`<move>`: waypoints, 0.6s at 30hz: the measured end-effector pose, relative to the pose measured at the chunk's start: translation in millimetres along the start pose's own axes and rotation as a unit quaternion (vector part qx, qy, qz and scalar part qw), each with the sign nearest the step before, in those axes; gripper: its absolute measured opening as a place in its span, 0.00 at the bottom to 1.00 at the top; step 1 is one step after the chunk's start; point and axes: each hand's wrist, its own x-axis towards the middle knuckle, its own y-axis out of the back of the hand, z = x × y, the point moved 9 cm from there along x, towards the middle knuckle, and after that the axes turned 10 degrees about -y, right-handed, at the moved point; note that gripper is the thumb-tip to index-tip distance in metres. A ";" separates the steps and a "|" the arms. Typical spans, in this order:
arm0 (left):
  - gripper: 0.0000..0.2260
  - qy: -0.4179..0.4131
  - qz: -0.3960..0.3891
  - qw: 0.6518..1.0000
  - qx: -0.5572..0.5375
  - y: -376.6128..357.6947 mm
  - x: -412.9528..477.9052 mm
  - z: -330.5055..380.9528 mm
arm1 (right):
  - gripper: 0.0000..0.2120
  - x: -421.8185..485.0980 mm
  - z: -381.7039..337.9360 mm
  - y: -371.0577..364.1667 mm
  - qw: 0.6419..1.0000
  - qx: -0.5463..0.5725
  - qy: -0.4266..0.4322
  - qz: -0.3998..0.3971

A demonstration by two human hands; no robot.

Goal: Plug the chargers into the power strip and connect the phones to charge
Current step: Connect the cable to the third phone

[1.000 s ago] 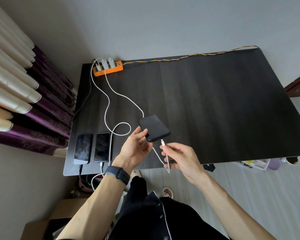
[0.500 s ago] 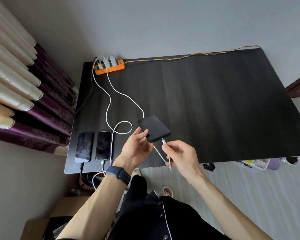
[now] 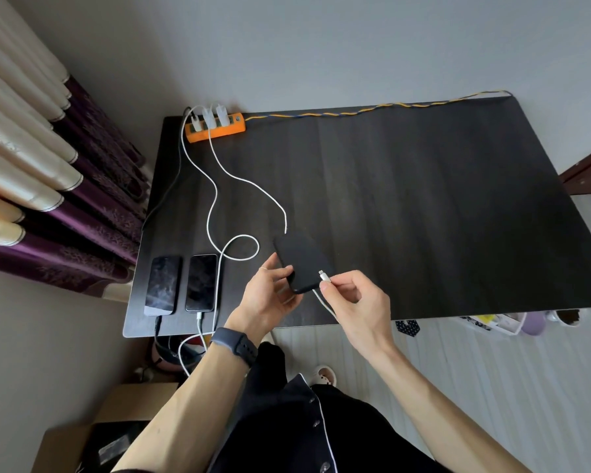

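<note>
An orange power strip [image 3: 219,129] sits at the dark table's far left corner with three white chargers [image 3: 209,118] plugged in. Two phones [image 3: 181,283] lie face up at the near left, each with a cable in its bottom end. My left hand [image 3: 270,298] holds a third, black phone [image 3: 302,261] tilted above the table, back side up. My right hand [image 3: 354,302] pinches the white cable's connector [image 3: 324,276], its tip right at the phone's lower edge. Whether the tip is inside the port is unclear. The white cable [image 3: 253,189] runs back to the strip.
The dark table [image 3: 423,216] stretches right of the hands. A yellow-and-blue braided cord [image 3: 372,109] runs along its far edge. Curtains [image 3: 48,172] hang at the left. A cardboard box [image 3: 116,428] and small items sit on the floor below.
My right hand has moved up and left, bringing the connector from below the phone to its lower edge. The left hand kept the phone nearly still.
</note>
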 end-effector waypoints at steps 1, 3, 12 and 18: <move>0.19 -0.010 -0.008 0.999 0.035 4.4 1.3 2.9 | 0.04 0.7 -1.4 2.8 1.000 0.004 0.008 0.010; 0.21 -0.028 -0.036 0.996 0.078 12.8 3.1 11.1 | 0.03 5.8 -3.9 8.5 1.000 0.002 0.019 0.022; 0.17 -0.026 -0.234 0.912 0.335 10.5 -0.7 42.0 | 0.04 41.9 8.2 -15.4 0.961 -0.041 -0.083 -0.261; 0.19 -0.139 -0.004 0.956 0.259 40.0 22.0 72.4 | 0.04 45.8 15.0 -11.9 0.967 0.085 -0.149 -0.190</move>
